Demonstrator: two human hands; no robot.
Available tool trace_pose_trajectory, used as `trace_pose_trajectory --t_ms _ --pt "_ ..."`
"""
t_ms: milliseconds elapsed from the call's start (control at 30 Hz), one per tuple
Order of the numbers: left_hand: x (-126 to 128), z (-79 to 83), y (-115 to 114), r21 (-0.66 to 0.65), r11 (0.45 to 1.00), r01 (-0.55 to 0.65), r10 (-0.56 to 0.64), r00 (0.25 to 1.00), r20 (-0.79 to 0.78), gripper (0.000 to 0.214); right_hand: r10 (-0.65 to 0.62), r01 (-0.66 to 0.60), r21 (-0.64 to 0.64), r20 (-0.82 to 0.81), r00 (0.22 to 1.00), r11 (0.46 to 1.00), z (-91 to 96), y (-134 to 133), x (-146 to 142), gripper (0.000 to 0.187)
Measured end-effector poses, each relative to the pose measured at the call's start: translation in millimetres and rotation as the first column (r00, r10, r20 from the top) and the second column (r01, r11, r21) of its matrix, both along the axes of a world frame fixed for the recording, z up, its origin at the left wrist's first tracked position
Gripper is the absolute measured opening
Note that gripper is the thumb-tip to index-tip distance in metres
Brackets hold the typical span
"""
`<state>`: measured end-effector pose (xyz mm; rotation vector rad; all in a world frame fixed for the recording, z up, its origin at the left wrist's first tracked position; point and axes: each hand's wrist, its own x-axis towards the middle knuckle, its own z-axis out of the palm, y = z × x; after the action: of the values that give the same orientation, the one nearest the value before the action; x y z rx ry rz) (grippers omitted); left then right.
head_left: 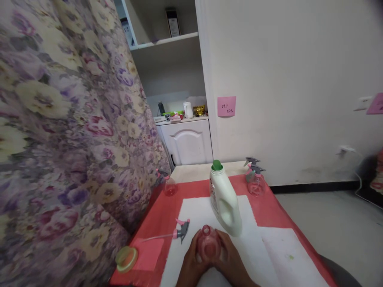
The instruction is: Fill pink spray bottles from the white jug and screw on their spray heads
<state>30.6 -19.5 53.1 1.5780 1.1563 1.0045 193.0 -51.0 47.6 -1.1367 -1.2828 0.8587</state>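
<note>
Between my two hands stands a pink see-through spray bottle (pixel 209 244) without its top, its round mouth facing up. My left hand (pixel 191 255) is wrapped round its left side, and my right hand (pixel 229 255) clasps the right side. Just beyond them is a large pale green jug (pixel 223 199) with a handle and a green spout in its open neck. To the left of my hands lies a grey and pink spray trigger head (pixel 181 232) with a thin dip tube pointing left. Whether the bottle holds liquid I cannot tell.
An upright spray bottle (pixel 169 186) is at the back left, and more spray bottles (pixel 256 185) stand at the back right. A green-rimmed round lid or dish (pixel 126 258) sits near the left edge. White sheets (pixel 287 247) cover part of the red tablecloth (pixel 277 213). A floral curtain (pixel 89 159) hangs at left.
</note>
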Motion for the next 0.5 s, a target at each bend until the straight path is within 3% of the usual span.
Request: trace_pose_trajectory --t_ms 167,267,367,433,500 --pt "-24 3.6 -4 -0.048 0.998 0.040 -0.042 0.998 -0.045 0.089 -0.008 0.008 0.009 0.014 1.000 1.000 -5.9 -1 2 0.064" --pt "-49 10.8 -2 -0.045 0.999 0.011 -0.015 0.995 -0.099 0.068 -0.044 0.044 0.012 0.040 0.998 0.999 -6.5 -2 2 0.061" --pt "-69 22.3 8 0.152 0.983 -0.100 0.144 0.938 -0.316 0.037 -0.040 0.039 0.015 0.064 0.997 0.999 -9.1 -2 2 0.063" --pt "-77 28.8 20 0.297 0.944 -0.142 0.269 0.852 -0.450 0.037 -0.032 0.031 0.010 0.078 0.996 0.999 -12.8 -2 2 0.067" --pt "-80 32.1 32 0.355 0.923 -0.151 0.328 0.790 -0.518 0.040 -0.044 0.043 0.010 0.094 0.995 0.999 -16.7 -1 3 0.068"
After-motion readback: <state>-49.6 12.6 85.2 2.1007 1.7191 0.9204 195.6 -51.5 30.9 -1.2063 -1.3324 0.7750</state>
